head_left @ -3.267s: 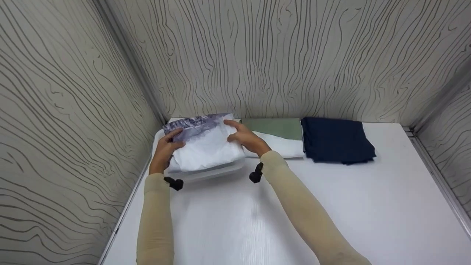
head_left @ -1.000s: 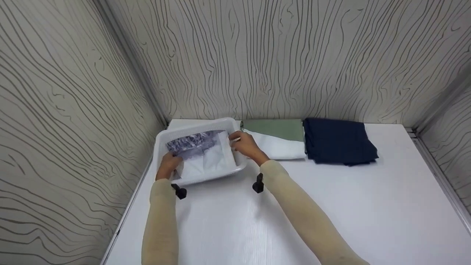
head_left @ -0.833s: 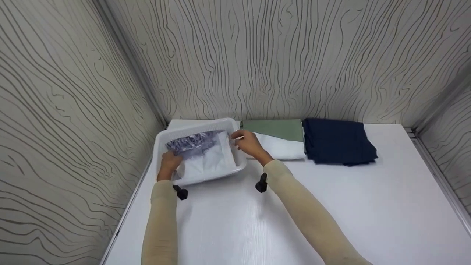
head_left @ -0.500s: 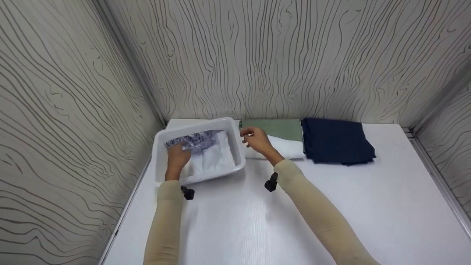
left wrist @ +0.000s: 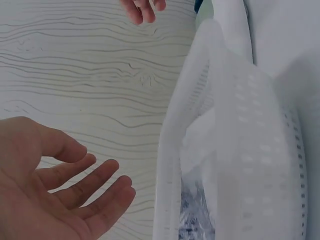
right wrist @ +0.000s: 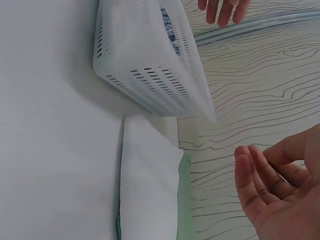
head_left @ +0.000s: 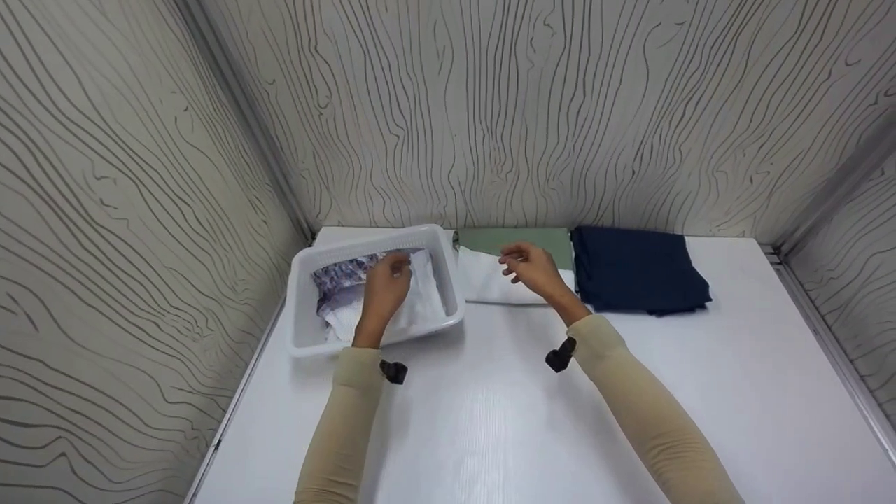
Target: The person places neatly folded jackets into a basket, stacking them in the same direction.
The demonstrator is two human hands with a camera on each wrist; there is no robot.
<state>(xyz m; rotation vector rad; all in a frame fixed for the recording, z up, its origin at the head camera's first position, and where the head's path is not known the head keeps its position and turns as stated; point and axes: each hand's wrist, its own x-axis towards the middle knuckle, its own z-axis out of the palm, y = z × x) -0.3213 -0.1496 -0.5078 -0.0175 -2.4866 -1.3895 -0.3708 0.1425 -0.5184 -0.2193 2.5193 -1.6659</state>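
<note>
A white plastic basket (head_left: 301,308) with slotted sides stands at the back left of the table. Inside it lies a folded white garment with a purple print (head_left: 343,280). My left hand (head_left: 387,283) hovers above the basket, fingers relaxed and holding nothing; the left wrist view shows the same hand (left wrist: 65,185) apart from the rim. Over the folded green and white garment (head_left: 490,280) is my right hand (head_left: 535,269), loosely bent and with nothing in it. In the right wrist view this hand (right wrist: 280,185) is clear of the cloth.
A folded navy garment (head_left: 638,269) lies to the right of the green and white one, near the back wall (head_left: 490,119). The wood-patterned left wall (head_left: 140,245) stands close to the basket. White table surface (head_left: 476,413) extends in front.
Both hands held the printed garment over the basket, and it came to lie inside. They then let go; the left hand rose and moved right, and the right hand moved right, away from the rim.
</note>
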